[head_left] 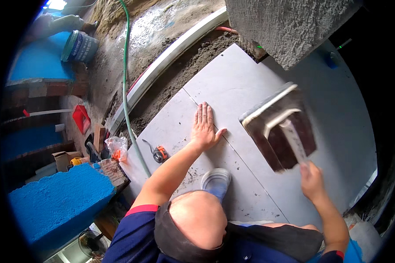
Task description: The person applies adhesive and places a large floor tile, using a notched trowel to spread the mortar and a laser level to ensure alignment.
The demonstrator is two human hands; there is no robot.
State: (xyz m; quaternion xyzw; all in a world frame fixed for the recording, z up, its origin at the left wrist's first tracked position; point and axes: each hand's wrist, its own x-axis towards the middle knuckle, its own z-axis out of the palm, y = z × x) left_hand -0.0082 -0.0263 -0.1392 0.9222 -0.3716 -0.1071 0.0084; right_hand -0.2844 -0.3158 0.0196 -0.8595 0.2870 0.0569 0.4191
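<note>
Two large pale grey floor tiles lie side by side with a narrow joint between them. My left hand (205, 127) rests flat over the joint, fingers stretched out and thumb spread, touching the left tile (171, 122) and the right tile (226, 72). My right hand (312, 180) grips the handle of a tiling mallet (289, 147) with a broad, dark rectangular head. The mallet is over the right tile and slightly blurred; whether it touches the tile, I cannot tell. A black and orange tape measure (159, 154) sits on the left tile near my left forearm.
A green hose (125, 65) runs along the left. Beyond the tiles lie dark mortar (180, 72) and a long white bar (162, 59). A rough concrete block (289, 26) juts in at the top. Bright blue masonry (59, 201), a bucket (81, 47) and a plastic bag (117, 147) are leftward.
</note>
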